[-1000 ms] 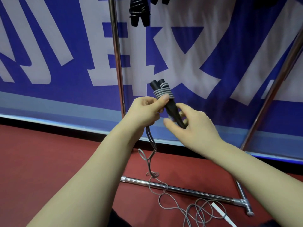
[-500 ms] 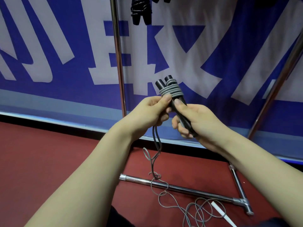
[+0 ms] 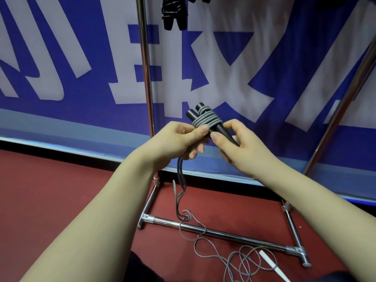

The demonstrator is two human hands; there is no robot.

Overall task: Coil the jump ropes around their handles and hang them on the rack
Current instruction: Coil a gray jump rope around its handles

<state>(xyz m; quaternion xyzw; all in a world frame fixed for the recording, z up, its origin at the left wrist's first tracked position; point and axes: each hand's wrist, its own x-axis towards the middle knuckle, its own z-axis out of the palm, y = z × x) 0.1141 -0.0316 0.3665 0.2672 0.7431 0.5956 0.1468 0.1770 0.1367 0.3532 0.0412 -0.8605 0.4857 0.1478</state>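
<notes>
Two black jump-rope handles (image 3: pixel 218 130) are held side by side at chest height, tilted up to the left, with several turns of grey rope (image 3: pixel 205 120) wound near their tops. My left hand (image 3: pixel 181 141) pinches the coil with its thumb and holds the loose rope, which hangs down from it. My right hand (image 3: pixel 236 143) grips the lower part of the handles. The loose grey rope (image 3: pixel 200 237) trails to the red floor and lies in loops. Another coiled black rope (image 3: pixel 173 13) hangs from the rack at the top edge.
The chrome rack has an upright post (image 3: pixel 145 64), a slanted post (image 3: pixel 345 98) at right and a base bar (image 3: pixel 219 234) on the red floor. A white handle (image 3: pixel 270 263) lies near the rope loops. A blue and white banner covers the wall behind.
The handles have risen and moved slightly right. Another turn of rope sits on the coil, and my right hand has shifted its grip on the lower handles. Less rope lies slack below.
</notes>
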